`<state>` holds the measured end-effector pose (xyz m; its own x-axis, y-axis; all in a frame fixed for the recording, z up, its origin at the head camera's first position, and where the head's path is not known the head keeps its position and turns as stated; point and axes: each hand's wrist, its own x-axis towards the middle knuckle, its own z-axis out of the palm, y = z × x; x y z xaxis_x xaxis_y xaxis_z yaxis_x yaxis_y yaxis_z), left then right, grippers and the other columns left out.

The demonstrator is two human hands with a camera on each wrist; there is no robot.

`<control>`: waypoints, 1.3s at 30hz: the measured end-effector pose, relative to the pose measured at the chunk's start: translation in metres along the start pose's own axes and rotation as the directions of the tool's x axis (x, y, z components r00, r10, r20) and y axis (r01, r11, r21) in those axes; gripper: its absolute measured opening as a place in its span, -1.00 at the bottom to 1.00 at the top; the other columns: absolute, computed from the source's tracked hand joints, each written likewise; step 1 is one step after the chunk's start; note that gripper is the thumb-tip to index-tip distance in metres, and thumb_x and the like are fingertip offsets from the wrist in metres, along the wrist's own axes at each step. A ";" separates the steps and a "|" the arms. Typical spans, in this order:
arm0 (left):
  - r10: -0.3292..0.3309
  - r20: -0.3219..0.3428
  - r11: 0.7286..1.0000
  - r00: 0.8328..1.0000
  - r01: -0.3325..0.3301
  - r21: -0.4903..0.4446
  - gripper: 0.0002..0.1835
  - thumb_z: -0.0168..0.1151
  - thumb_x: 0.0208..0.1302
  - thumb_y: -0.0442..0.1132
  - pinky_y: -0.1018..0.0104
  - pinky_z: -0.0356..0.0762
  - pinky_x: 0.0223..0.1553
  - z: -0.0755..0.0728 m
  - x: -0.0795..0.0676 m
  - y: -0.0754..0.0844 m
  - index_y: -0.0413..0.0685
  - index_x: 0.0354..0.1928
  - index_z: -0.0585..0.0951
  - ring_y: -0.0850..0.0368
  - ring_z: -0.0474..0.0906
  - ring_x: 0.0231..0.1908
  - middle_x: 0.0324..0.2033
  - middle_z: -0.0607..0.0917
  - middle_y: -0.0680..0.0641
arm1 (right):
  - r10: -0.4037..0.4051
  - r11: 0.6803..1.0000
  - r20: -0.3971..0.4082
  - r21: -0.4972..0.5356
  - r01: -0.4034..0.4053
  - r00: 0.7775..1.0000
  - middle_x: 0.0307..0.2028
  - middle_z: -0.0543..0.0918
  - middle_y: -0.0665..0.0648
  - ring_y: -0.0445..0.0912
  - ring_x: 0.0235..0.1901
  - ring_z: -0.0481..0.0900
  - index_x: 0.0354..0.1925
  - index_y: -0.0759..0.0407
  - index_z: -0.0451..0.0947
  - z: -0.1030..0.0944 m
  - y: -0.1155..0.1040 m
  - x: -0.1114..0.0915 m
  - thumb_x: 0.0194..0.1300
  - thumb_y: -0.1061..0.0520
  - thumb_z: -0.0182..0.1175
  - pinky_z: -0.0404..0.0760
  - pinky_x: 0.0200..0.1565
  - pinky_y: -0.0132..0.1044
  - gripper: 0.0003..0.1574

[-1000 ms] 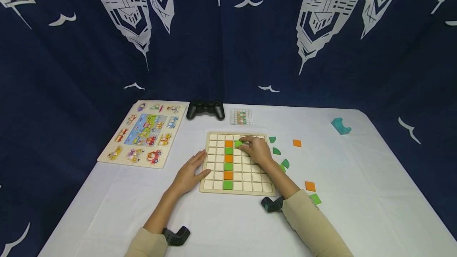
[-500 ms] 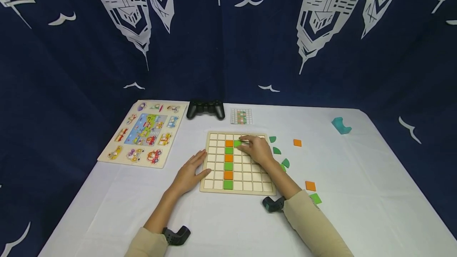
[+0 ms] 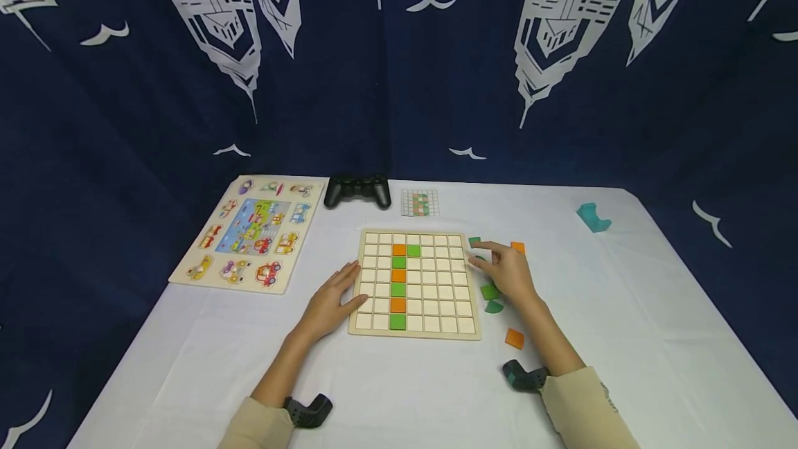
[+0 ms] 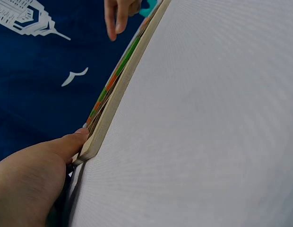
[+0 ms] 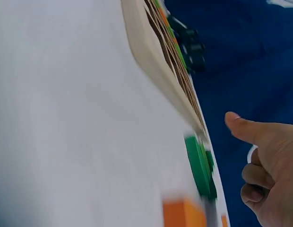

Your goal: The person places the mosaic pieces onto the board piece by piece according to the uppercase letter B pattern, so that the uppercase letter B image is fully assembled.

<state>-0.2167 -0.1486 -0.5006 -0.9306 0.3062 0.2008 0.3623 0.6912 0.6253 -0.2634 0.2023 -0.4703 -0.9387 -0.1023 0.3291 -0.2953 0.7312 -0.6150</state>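
The wooden grid board [image 3: 445, 337] lies mid-table. An orange and green column of square tiles fills one column, and a green square tile [image 3: 413, 251] sits in a cell right of its top. My left hand [image 3: 330, 302] rests on the board's left edge, fingers extended; in the left wrist view its thumb [image 4: 71, 144] touches the board's corner. Beyond the right edge is my right hand [image 3: 508, 272], thumb and forefinger apart, no piece visible between them. Around it lie a green quarter-round [image 3: 494, 307], a green square [image 3: 489, 292] and an orange square [image 3: 517, 247].
Another orange square [image 3: 514, 338] lies nearer the front. Behind the board are a printed pattern card [image 3: 420, 203] and a black game controller [image 3: 357, 192]. A vehicle picture puzzle [image 3: 287, 281] lies at left, a teal curved block [image 3: 593, 217] at back right.
My right hand has let go of the green square in its cell and moved right, off the board to the loose pieces. My left hand has stayed put.
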 end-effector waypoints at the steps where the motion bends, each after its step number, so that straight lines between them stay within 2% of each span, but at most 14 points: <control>1: 0.002 -0.001 1.000 1.000 -0.002 -0.001 -0.30 0.20 0.23 -0.01 0.00 0.07 0.28 0.000 0.000 0.000 -0.20 0.32 0.26 -0.04 0.05 0.34 0.35 0.19 -0.08 | 0.020 1.000 0.005 -0.010 -0.020 1.000 -0.76 0.22 0.00 -0.18 -0.78 0.11 -0.06 0.23 0.61 -0.003 0.004 -0.002 0.07 0.07 0.36 0.12 -0.76 -0.40 -0.54; 5: 0.005 -0.001 1.000 1.000 -0.005 -0.003 -0.30 0.19 0.24 -0.01 0.00 0.07 0.28 0.000 0.000 -0.001 -0.20 0.32 0.26 -0.04 0.05 0.34 0.35 0.19 -0.08 | 0.077 0.996 0.040 -0.048 -0.075 0.996 -0.77 0.26 0.01 -0.15 -0.77 0.18 -0.03 0.22 0.60 -0.008 0.016 -0.007 0.06 0.08 0.37 0.16 -0.75 -0.37 -0.52; 11: -0.007 -0.002 1.000 1.000 0.007 -0.006 -0.30 0.20 0.23 -0.01 0.02 0.06 0.28 0.000 0.000 -0.001 -0.20 0.33 0.26 -0.02 0.04 0.34 0.35 0.18 -0.07 | 0.093 0.992 0.089 -0.089 -0.085 0.992 -0.76 0.28 0.01 -0.14 -0.74 0.21 -0.04 0.20 0.61 -0.006 0.021 -0.006 0.07 0.07 0.36 0.16 -0.69 -0.37 -0.54; 20: -0.008 0.001 1.000 1.000 0.008 0.001 -0.29 0.20 0.23 -0.01 0.04 0.06 0.29 -0.001 0.000 -0.001 -0.20 0.32 0.25 -0.02 0.03 0.34 0.35 0.18 -0.08 | 0.053 0.995 0.051 -0.086 -0.049 0.997 -0.77 0.26 0.00 -0.15 -0.75 0.21 -0.16 0.18 0.65 -0.001 0.022 -0.003 0.09 0.07 0.35 0.15 -0.70 -0.38 -0.67; 23: -0.006 0.003 1.000 1.000 0.006 0.001 -0.30 0.19 0.24 -0.01 0.03 0.06 0.29 -0.001 0.000 -0.001 -0.20 0.32 0.25 -0.02 0.03 0.34 0.35 0.18 -0.08 | 0.034 0.997 0.019 -0.069 -0.032 0.999 -0.77 0.23 -0.01 -0.16 -0.77 0.16 -0.15 0.20 0.64 0.001 0.016 -0.002 0.09 0.06 0.35 0.13 -0.73 -0.39 -0.64; 27: -0.007 0.004 1.000 1.000 0.007 0.002 -0.30 0.19 0.24 -0.01 0.02 0.06 0.29 -0.002 0.000 -0.001 -0.20 0.32 0.25 -0.02 0.03 0.34 0.35 0.18 -0.08 | 0.004 1.000 -0.002 -0.026 -0.004 1.000 -0.78 0.21 -0.01 -0.19 -0.80 0.11 -0.13 0.22 0.63 0.008 -0.005 0.001 0.09 0.04 0.35 0.11 -0.77 -0.40 -0.61; 33: -0.007 0.002 1.000 1.000 0.007 -0.006 -0.30 0.19 0.24 -0.01 0.02 0.06 0.29 -0.002 0.000 -0.002 -0.20 0.32 0.26 -0.03 0.04 0.34 0.35 0.18 -0.08 | 0.007 1.000 0.004 0.027 -0.007 1.000 -0.79 0.26 -0.02 -0.22 -0.82 0.12 -0.09 0.20 0.62 0.036 -0.032 0.010 0.14 0.01 0.31 0.13 -0.78 -0.43 -0.60; 39: 0.011 -0.005 1.000 1.000 -0.011 -0.004 -0.30 0.20 0.23 -0.01 -0.01 0.08 0.28 0.000 0.000 -0.001 -0.21 0.32 0.27 -0.06 0.06 0.33 0.34 0.20 -0.10 | 0.029 0.998 0.035 0.058 -0.031 0.999 -0.79 0.31 0.00 -0.18 -0.80 0.21 -0.10 0.17 0.63 0.058 -0.039 0.020 0.14 0.00 0.30 0.19 -0.76 -0.37 -0.62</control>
<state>-0.2172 -0.1496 -0.5009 -0.9267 0.3107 0.2114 0.3725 0.6850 0.6261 -0.2813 0.1324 -0.4811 -0.9526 -0.1045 0.2856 -0.2756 0.6939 -0.6653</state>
